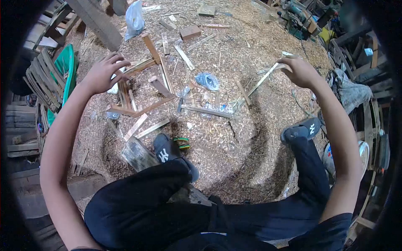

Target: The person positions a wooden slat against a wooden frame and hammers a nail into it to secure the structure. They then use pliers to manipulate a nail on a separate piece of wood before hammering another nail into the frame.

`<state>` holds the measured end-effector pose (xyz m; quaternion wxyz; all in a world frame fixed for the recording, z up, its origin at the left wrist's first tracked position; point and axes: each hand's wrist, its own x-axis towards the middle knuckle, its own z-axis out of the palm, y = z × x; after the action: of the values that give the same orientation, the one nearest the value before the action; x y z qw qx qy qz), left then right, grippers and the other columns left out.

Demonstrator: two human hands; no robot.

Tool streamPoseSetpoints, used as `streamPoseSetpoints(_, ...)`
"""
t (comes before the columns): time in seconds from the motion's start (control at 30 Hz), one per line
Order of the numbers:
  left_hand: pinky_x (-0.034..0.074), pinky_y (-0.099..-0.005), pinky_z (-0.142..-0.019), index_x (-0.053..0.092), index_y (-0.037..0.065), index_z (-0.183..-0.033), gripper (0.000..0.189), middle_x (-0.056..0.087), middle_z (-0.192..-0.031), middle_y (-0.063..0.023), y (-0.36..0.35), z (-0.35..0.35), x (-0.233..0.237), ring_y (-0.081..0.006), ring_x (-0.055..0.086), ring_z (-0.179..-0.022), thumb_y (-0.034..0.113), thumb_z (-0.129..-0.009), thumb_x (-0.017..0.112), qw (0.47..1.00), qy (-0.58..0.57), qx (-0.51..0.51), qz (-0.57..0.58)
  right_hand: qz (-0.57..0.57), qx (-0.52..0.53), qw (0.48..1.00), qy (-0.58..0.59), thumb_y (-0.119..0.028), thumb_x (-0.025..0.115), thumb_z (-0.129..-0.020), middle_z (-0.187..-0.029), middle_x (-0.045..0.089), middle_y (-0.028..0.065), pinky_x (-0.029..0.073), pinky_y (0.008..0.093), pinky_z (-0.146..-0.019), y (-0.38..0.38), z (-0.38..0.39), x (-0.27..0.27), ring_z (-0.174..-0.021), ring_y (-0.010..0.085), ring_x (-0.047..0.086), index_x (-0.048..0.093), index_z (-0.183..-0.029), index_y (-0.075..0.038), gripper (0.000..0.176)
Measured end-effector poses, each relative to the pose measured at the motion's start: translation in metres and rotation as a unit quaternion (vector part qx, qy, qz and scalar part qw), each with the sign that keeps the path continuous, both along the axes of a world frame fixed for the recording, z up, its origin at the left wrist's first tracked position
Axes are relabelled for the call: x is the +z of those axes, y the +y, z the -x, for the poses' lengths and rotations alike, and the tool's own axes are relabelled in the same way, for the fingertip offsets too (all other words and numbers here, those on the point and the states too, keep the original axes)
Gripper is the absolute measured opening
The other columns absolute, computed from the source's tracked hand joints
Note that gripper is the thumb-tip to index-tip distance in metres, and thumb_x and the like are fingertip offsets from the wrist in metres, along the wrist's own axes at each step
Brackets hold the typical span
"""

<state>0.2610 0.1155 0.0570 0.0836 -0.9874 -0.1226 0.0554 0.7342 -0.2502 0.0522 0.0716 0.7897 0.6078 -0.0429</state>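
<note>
My right hand grips the upper end of a thin wooden strip that slants down to the left onto the sawdust floor. My left hand hovers with fingers spread over a rough wooden frame of nailed slats, its fingertips touching or just above one slat. Loose wood strips lie below the frame. My legs in dark trousers and two black slippers stretch out in front of me.
A sawdust floor is strewn with offcuts, a small wood block and crumpled plastic bags. A green chair and stacked slats stand at left. Power tools and clutter lie at upper right.
</note>
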Motion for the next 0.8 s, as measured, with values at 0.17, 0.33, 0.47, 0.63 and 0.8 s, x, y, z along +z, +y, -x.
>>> streamPoseSetpoints(0.17, 0.042, -0.0471, -0.107, 0.060, 0.006, -0.128, 0.038, 0.057, -0.131, -0.0173, 0.030, 0.001, -0.019, -0.0380, 0.051, -0.125, 0.024, -0.095, 0.062, 0.999, -0.007, 0.021, 0.026, -0.030, -0.050, 0.997, 0.050, -0.022, 0.063, -0.095, -0.120, 0.068, 0.0198, 0.051, 0.0445, -0.098, 0.012, -0.056, -0.052, -0.113, 0.0368, 0.064, 0.065, -0.125, -0.006, 0.034)
streamPoseSetpoints(0.33, 0.043, -0.0470, -0.106, 0.060, 0.007, -0.128, 0.037, 0.059, -0.126, -0.0168, 0.043, -0.007, -0.054, -0.0382, 0.053, -0.123, 0.025, -0.096, 0.060, 0.995, 0.012, 0.092, 0.031, -0.024, -0.104, 0.991, 0.078, -0.020, 0.065, -0.094, -0.113, 0.071, 0.0199, 0.051, 0.0458, -0.097, 0.030, -0.061, -0.118, -0.107, 0.0355, 0.067, 0.067, -0.123, -0.008, 0.032)
streamPoseSetpoints(0.47, 0.043, -0.0463, -0.105, 0.061, 0.005, -0.126, 0.035, 0.060, -0.125, -0.0166, 0.055, -0.011, -0.083, -0.0386, 0.054, -0.123, 0.023, -0.096, 0.063, 0.992, -0.021, 0.107, 0.070, -0.003, -0.167, 0.983, 0.081, -0.015, 0.066, -0.091, -0.114, 0.070, 0.0193, 0.052, 0.0472, -0.096, 0.041, -0.082, -0.185, -0.107, 0.0369, 0.067, 0.069, -0.122, -0.012, 0.031)
streamPoseSetpoints(0.63, 0.044, -0.0461, -0.104, 0.060, 0.003, -0.126, 0.037, 0.060, -0.125, -0.0177, 0.060, -0.006, -0.089, -0.0379, 0.053, -0.123, 0.021, -0.094, 0.064, 0.989, -0.023, 0.117, 0.085, -0.033, -0.202, 0.977, 0.057, -0.003, 0.065, -0.082, -0.122, 0.067, 0.0126, 0.053, 0.0464, -0.096, 0.058, -0.105, -0.247, -0.114, 0.0356, 0.063, 0.068, -0.122, -0.012, 0.041)
streamPoseSetpoints(0.8, 0.043, -0.0463, -0.106, 0.060, 0.003, -0.128, 0.038, 0.059, -0.128, -0.0169, 0.064, 0.004, -0.091, -0.0381, 0.052, -0.123, 0.013, -0.092, 0.066, 0.984, -0.027, 0.142, 0.108, -0.063, -0.139, 0.988, -0.036, -0.002, 0.060, -0.085, -0.115, 0.065, 0.0104, 0.055, 0.0446, -0.092, 0.064, -0.126, -0.299, -0.115, 0.0295, 0.061, 0.069, -0.108, -0.011, 0.026)
